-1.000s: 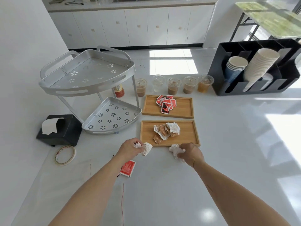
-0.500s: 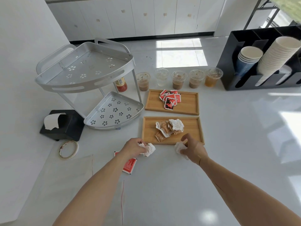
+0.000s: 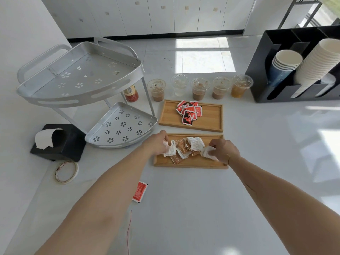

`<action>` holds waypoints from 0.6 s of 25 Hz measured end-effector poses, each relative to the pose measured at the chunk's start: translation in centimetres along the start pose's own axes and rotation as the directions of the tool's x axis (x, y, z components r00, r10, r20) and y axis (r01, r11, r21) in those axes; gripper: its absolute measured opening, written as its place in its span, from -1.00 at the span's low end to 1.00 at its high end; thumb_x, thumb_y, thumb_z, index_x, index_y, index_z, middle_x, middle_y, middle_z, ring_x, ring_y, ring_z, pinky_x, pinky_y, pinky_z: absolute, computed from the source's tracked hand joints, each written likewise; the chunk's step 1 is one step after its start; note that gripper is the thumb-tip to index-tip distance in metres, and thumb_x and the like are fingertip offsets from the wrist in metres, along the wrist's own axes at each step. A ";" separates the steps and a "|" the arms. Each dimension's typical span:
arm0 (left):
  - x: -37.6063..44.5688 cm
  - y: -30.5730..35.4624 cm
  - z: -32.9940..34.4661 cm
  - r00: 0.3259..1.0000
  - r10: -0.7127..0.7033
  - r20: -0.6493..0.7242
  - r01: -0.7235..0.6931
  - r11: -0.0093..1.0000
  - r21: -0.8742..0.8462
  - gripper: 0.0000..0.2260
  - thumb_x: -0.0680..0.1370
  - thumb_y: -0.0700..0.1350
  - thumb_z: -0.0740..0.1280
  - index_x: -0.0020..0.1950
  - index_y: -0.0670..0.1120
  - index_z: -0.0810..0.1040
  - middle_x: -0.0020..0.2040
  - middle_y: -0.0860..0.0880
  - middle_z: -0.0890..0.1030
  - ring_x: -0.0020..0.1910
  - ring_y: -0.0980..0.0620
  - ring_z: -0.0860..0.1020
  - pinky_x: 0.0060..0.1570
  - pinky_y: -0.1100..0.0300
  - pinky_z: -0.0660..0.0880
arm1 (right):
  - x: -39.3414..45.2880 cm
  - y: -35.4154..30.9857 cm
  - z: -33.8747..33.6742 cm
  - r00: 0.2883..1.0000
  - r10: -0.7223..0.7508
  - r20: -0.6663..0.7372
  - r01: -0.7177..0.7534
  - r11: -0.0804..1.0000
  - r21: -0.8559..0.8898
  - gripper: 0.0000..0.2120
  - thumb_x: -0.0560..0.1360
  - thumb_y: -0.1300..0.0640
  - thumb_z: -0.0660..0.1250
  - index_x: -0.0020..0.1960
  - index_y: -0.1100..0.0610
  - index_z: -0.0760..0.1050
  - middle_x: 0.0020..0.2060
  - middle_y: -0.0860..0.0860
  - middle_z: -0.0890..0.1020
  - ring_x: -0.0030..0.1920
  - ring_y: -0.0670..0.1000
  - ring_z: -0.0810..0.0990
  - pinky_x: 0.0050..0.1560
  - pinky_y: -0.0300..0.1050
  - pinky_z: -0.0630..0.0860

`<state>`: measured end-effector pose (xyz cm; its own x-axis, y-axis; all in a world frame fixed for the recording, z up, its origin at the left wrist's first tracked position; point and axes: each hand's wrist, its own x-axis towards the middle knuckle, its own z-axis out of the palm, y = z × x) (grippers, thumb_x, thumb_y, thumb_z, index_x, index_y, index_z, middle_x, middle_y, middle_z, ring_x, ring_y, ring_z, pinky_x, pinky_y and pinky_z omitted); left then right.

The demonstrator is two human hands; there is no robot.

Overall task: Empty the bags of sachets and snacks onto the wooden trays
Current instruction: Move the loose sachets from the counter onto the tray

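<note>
Two wooden trays lie on the white counter. The far tray (image 3: 207,118) carries a pile of red sachets (image 3: 189,112). The near tray (image 3: 189,162) holds brown and white snack packets (image 3: 185,149). My left hand (image 3: 156,143) is over the near tray's left end, fingers closed on a white snack packet (image 3: 170,149). My right hand (image 3: 225,150) is over its right end, gripping another white snack packet (image 3: 207,152). One red sachet (image 3: 139,191) lies alone on the counter beside my left forearm.
A two-tier metal corner rack (image 3: 81,83) stands at the left, with a black tissue box (image 3: 58,142) and a tape roll (image 3: 66,172) in front. Several lidded drink cups (image 3: 199,88) line the back. A black cup holder (image 3: 294,70) stands at the right.
Both hands moved forward from the counter in front of the near tray to over it, each carrying its white packet. The camera tilted closer.
</note>
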<state>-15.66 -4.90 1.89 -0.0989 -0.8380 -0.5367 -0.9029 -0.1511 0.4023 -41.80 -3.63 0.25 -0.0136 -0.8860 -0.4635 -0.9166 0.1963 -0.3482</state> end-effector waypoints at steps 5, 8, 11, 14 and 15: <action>1.9 0.1 0.9 0.995 -0.004 -0.099 0.014 0.995 0.101 -0.66 0.44 -0.09 0.46 0.13 0.02 0.41 -0.31 0.04 0.49 -0.22 -0.02 0.51 -0.23 0.12 0.37 | 1.9 -0.3 0.2 0.999 0.013 -0.042 -0.014 0.999 -0.037 -0.77 0.51 0.10 0.34 0.15 -0.01 0.59 0.02 0.09 0.65 -0.08 0.09 0.54 -0.16 -0.09 0.44; 2.7 0.0 1.6 0.992 -0.020 -0.128 0.038 0.990 0.138 -0.59 0.39 0.00 0.49 0.16 0.05 0.43 -0.16 0.00 0.57 -0.03 -0.06 0.53 -0.15 0.09 0.40 | 2.3 -0.2 0.7 0.994 -0.059 -0.090 0.049 0.992 -0.115 -0.74 0.52 0.07 0.35 0.20 0.03 0.58 0.08 0.09 0.62 0.14 0.13 0.52 -0.02 -0.01 0.48; 2.9 -0.3 2.0 0.985 -0.004 -0.173 0.034 0.985 0.167 -0.46 0.38 0.06 0.51 0.30 0.04 0.41 0.19 -0.06 0.55 0.23 -0.11 0.46 0.10 -0.02 0.45 | 2.3 0.2 0.8 0.986 -0.102 -0.135 0.076 0.979 -0.189 -0.70 0.54 0.04 0.35 0.25 0.04 0.54 0.16 0.10 0.56 0.22 0.16 0.43 0.10 0.06 0.45; 2.3 -0.7 2.2 0.980 -0.011 -0.200 0.038 0.991 0.131 -0.39 0.39 0.07 0.50 0.38 0.06 0.36 0.33 -0.05 0.44 0.34 -0.10 0.37 0.20 -0.08 0.44 | 1.6 0.4 1.0 0.987 -0.089 -0.131 0.066 0.983 -0.174 -0.65 0.56 0.02 0.32 0.33 0.04 0.49 0.24 0.12 0.52 0.26 0.18 0.41 0.15 0.10 0.42; 1.9 -0.8 2.2 0.981 -0.010 -0.195 0.031 0.994 0.102 -0.38 0.40 0.06 0.50 0.40 0.06 0.35 0.35 -0.05 0.42 0.37 -0.11 0.34 0.22 -0.10 0.44 | 1.2 0.4 1.1 0.988 -0.083 -0.133 0.061 0.985 -0.159 -0.63 0.56 0.00 0.30 0.34 0.04 0.48 0.26 0.12 0.51 0.27 0.18 0.40 0.17 0.11 0.42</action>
<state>-16.11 -5.23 -1.11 -0.0060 -0.9225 -0.3859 -0.9434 -0.1228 0.3082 -41.76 -4.19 -1.31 0.0092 -0.9472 -0.3204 -0.9676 0.0723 -0.2418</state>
